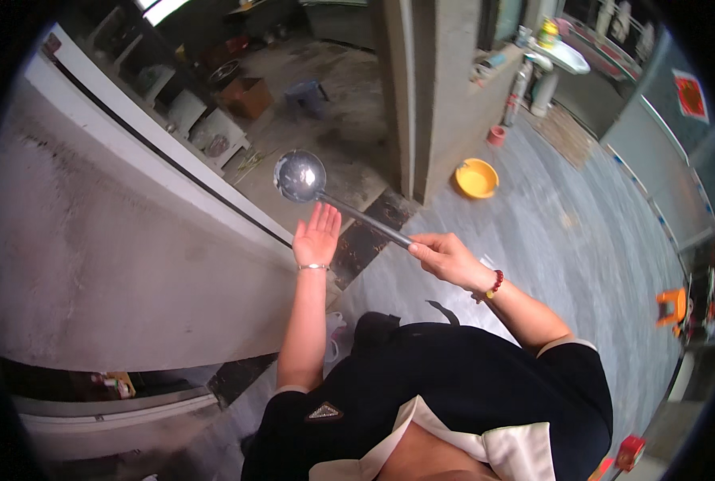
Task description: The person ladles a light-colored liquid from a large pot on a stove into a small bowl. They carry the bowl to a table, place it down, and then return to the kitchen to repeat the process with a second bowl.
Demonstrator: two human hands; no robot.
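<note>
A long-handled metal ladle (301, 175) is held out in front of me. My right hand (444, 257) grips the end of its handle, thumb on top, with a red bead bracelet at the wrist. The round, shiny bowl points away to the upper left. Just below that bowl is my left hand (318, 237), palm up and fingers stretched out, holding nothing. Its fingertips come close to the bowl and handle; whether they touch I cannot tell. A thin silver bracelet circles my left wrist.
A doorway with a dark stone threshold (372, 234) lies ahead, beside a grey wall (135, 240) on the left. Beyond it are a cardboard box (246, 97) and a blue stool (306, 96). A yellow basin (476, 178), a pedestal sink (565, 57) and an orange stool (671, 307) stand to the right.
</note>
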